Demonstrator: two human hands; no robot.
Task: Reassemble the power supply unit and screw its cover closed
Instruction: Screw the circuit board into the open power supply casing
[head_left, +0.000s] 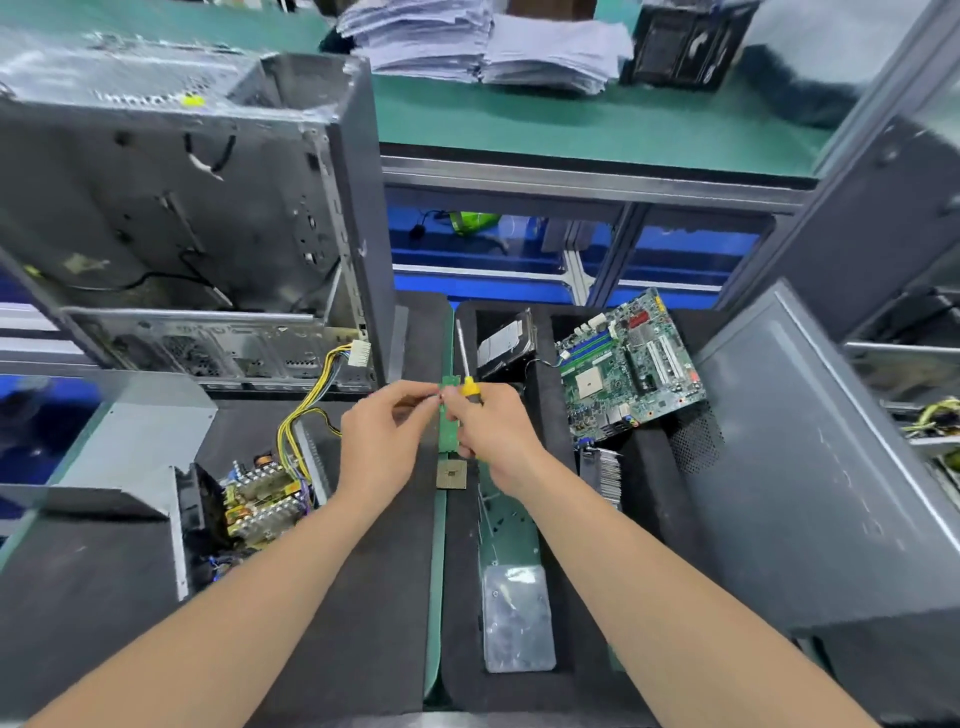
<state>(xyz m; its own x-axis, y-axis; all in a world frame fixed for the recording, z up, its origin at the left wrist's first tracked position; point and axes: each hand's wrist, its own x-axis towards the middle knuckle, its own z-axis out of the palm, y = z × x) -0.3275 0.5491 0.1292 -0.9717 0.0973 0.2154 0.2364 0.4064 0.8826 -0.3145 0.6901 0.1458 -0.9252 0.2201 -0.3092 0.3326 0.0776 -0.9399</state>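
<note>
The open power supply unit (249, 506) lies at the left on a black mat, its circuit board and coils exposed, with yellow cables (306, 410) running up to a white connector. Its grey metal cover (140, 447) leans beside it on the left. My right hand (491, 426) grips a screwdriver (464, 364) by its yellow handle, the shaft pointing away from me. My left hand (384, 436) meets the right hand at centre, its fingertips pinching something tiny, too small to identify. Both hands hover right of the unit.
An empty computer case (182, 234) stands at back left. In the black foam tray (550, 675) are a motherboard (628, 369), hard drive (506, 343), a small CPU chip (451, 474), a heatsink (605, 475) and a plastic bag (517, 618). A grey case panel (810, 467) stands at the right.
</note>
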